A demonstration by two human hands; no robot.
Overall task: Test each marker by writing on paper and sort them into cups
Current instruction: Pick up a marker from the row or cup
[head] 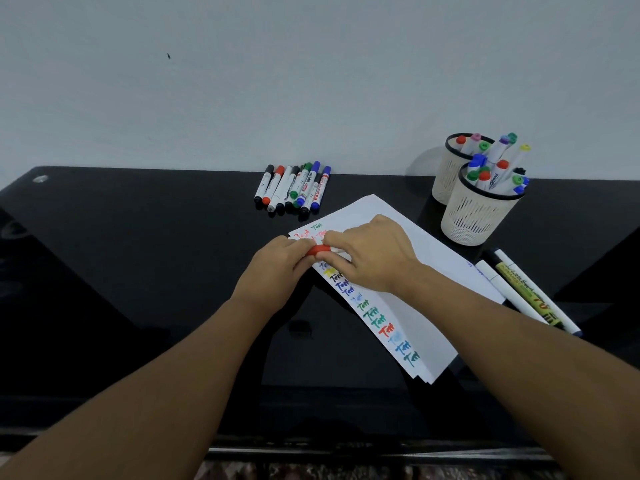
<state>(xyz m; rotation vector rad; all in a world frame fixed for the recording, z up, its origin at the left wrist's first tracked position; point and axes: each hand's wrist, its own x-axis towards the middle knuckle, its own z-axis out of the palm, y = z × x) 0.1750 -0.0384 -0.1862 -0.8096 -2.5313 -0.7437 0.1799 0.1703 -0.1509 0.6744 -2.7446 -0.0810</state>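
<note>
Glossy black table (138, 271) against a plain pale wall (242, 81).

Paper (408, 271) beneath both hands: the word "Test" handwritten repeatedly in a column, in red, green, yellow, black and blue ink. Print on the marker barrels beyond the hands is too small to read.

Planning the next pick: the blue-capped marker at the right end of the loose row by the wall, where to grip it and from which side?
Grip the blue-capped marker mid-barrel, coming from above with fingers closing across it. It lies flat on the table; its right side is free, while its left flank seems to touch the neighbouring marker, so probably nudge it rightward first.
</note>
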